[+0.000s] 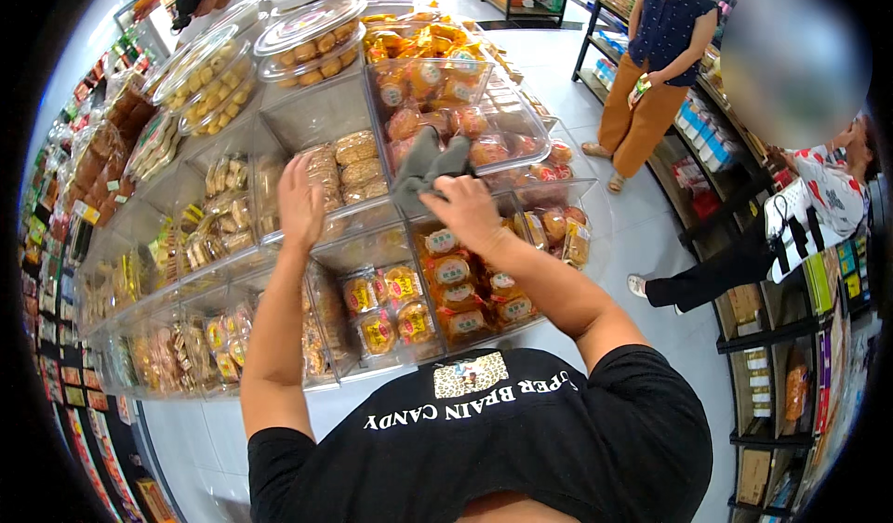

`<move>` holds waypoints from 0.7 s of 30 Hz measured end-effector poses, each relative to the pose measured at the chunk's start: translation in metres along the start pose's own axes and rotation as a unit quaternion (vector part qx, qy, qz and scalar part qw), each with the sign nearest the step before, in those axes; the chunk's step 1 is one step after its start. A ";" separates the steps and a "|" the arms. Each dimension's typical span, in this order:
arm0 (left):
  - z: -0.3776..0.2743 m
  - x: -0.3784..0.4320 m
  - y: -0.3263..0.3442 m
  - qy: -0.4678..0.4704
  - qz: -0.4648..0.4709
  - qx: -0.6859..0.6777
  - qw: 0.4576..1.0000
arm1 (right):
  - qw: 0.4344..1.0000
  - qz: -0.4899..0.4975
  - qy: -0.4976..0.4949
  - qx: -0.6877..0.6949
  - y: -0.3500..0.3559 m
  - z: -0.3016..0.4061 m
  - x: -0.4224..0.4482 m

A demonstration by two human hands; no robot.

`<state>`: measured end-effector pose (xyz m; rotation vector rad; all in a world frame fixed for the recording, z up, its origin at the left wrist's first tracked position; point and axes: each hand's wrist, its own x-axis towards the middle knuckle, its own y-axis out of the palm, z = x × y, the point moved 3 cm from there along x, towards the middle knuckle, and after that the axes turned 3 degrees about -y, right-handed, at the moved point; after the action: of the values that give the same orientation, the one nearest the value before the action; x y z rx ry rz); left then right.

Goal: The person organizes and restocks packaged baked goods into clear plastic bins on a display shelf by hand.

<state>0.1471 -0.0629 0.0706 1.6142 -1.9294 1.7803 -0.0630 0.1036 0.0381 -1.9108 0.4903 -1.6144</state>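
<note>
My right hand [466, 213] grips a dark grey cloth [429, 167], which lies over the wall between clear plastic display bins. Beyond the cloth is a bin of red-printed wrapped buns [469, 122]. Below my right forearm, packaged cakes [453, 272] sit in rows. My left hand [301, 199] reaches over the compartment of wrapped seeded pastries [359, 164], fingers extended and nothing seen in them. Whether it touches the packs or the bin edge I cannot tell. Nearer my body are round cakes with yellow labels [387, 307].
Stacked clear tubs of small round biscuits [310, 49] stand at the far left. Bagged brown bread [104, 167] lies left of the bins. Two people stand at right, one in orange trousers [642, 104], beside dark shelving [760, 342]. Another person [216, 0] bends behind the display.
</note>
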 end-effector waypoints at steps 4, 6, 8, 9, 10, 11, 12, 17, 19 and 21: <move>0.043 -0.015 -0.020 0.017 0.035 0.182 0.982 | 0.977 0.006 0.212 -0.032 -0.010 -0.091 -0.053; 0.037 -0.012 -0.022 0.023 0.041 0.186 0.982 | 0.966 -0.057 0.237 -0.083 -0.030 -0.130 -0.072; 0.039 -0.017 -0.024 0.000 0.044 0.183 0.982 | 0.946 -0.134 0.287 -0.073 -0.069 -0.141 -0.062; 0.040 -0.016 -0.023 0.003 0.042 0.185 0.982 | 0.926 -0.174 0.324 -0.086 -0.078 -0.148 -0.063; 0.040 -0.016 -0.023 0.004 0.040 0.188 0.981 | 0.915 -0.200 0.342 -0.072 -0.083 -0.150 -0.067; 0.040 -0.017 -0.023 0.005 0.038 0.192 0.981 | 0.904 -0.225 0.359 -0.057 -0.084 -0.151 -0.071; 0.039 -0.016 -0.022 0.002 0.041 0.191 0.981 | 0.891 -0.251 0.376 -0.046 -0.086 -0.152 -0.073; 0.038 -0.015 -0.019 -0.015 0.061 0.190 0.980 | 0.853 -0.181 0.486 0.059 -0.033 -0.122 -0.081; 0.039 -0.012 -0.020 -0.017 0.064 0.188 0.980 | 0.856 -0.188 0.448 0.179 -0.028 -0.089 -0.081; 0.038 -0.013 -0.018 -0.022 0.070 0.184 0.980 | 0.811 -0.070 0.480 0.326 -0.028 -0.056 -0.093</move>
<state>0.1871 -0.0800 0.0624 1.6639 -1.8549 2.2911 -0.1391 0.1716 -0.0090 -0.5422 0.1089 -2.3852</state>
